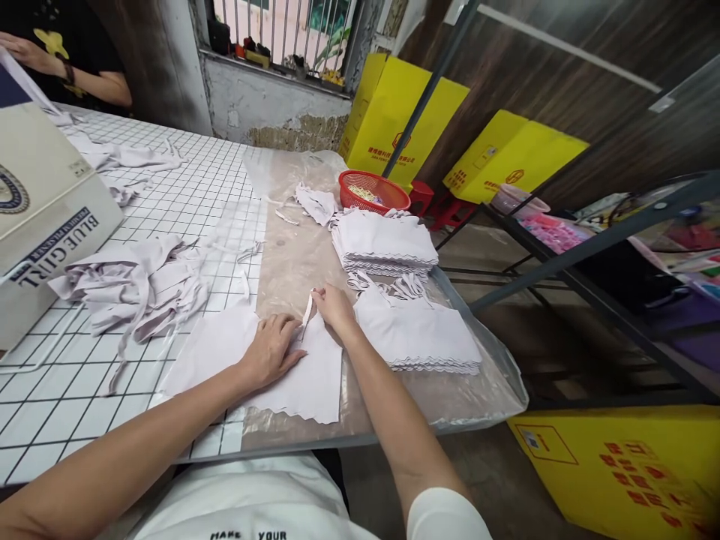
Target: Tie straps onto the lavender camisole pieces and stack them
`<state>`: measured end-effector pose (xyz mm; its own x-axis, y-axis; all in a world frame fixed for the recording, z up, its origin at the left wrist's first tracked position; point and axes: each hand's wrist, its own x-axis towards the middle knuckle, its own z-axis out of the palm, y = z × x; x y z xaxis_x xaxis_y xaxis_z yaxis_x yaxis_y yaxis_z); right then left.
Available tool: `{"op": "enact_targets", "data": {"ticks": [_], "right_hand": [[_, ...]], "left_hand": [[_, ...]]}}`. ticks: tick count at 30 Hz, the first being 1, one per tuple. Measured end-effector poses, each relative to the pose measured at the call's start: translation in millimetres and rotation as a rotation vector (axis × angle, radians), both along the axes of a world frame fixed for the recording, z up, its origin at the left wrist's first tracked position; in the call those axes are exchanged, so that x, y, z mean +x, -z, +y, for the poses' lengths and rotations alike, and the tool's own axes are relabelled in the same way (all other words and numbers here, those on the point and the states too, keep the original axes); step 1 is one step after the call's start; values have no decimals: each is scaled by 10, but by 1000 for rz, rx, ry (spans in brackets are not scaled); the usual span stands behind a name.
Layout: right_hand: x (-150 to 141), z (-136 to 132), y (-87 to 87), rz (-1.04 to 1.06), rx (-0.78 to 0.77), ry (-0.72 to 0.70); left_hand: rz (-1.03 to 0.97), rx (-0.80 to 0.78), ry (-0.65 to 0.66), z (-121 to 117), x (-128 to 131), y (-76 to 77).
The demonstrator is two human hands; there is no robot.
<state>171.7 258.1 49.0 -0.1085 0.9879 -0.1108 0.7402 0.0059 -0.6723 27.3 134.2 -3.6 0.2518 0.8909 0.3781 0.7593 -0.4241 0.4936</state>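
Observation:
A pale lilac strappy top (320, 382) with a scalloped hem lies spread out in front of me. My left hand (274, 346) rests on its upper middle, fingers stretched over the cloth and holding nothing. At the top's upper edge, my right hand (334, 306) pinches a thin strap (307, 311) between thumb and fingers. Another piece of the same pale cloth (217, 341) extends left from under my left hand. Just right of my right forearm is a stack of matching tops (419, 330), their straps bunched at the far edge.
Beyond is a second neat stack (388, 241), near a red basket (374, 180). To the left, crumpled garments (140, 285) lie beside a cardboard box (45, 195). Plastic sheeting (286, 262) covers part of the gridded table. A metal rack (590, 255) stands right; another person's arm (95, 79) shows far left.

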Motion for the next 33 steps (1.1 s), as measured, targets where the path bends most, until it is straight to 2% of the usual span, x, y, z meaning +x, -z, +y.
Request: {"op": "enact_targets", "data": {"ticks": [2, 4, 6, 7, 9, 12, 14, 16, 18, 20, 24, 26, 29, 33], "right_hand": [[53, -166, -42, -132, 109, 28], [112, -433, -37, -270, 313, 11], [174, -747, 50, -322, 538, -90], [211, -898, 124, -309, 603, -173], [301, -1142, 313, -308, 623, -311], [471, -1294, 568, -392, 580, -383], [584, -1278, 645, -427, 579, -379], [657, -1215, 626, -410, 599, -363], [653, -1127, 525, -341, 608, -348], [541, -1011, 369, -225, 576, -367], [-13, -670, 54, 22, 359, -464], [-391, -469, -23, 55, 195, -442], [-915, -222, -6, -8, 25, -363], [-1305, -87, 117, -53, -18, -360]], "left_hand": [[7, 41, 34, -15, 15, -6], [6, 50, 76, -24, 37, -9], [-25, 55, 95, -28, 73, 6], [-55, 59, 90, -29, 97, 20], [-134, 70, 47, -33, 151, 54], [-231, 75, -5, -54, 190, 85], [-253, 75, 13, -68, 125, 77], [-238, 73, 44, -63, -42, 48], [-194, 56, 45, -20, -290, 7], [-121, 21, -29, 65, -557, -41], [14, -59, -422, 281, -913, -112], [19, -118, -539, 355, -964, -114], [10, -164, -539, 395, -948, -90], [3, -200, -554, 404, -913, -77]]}}
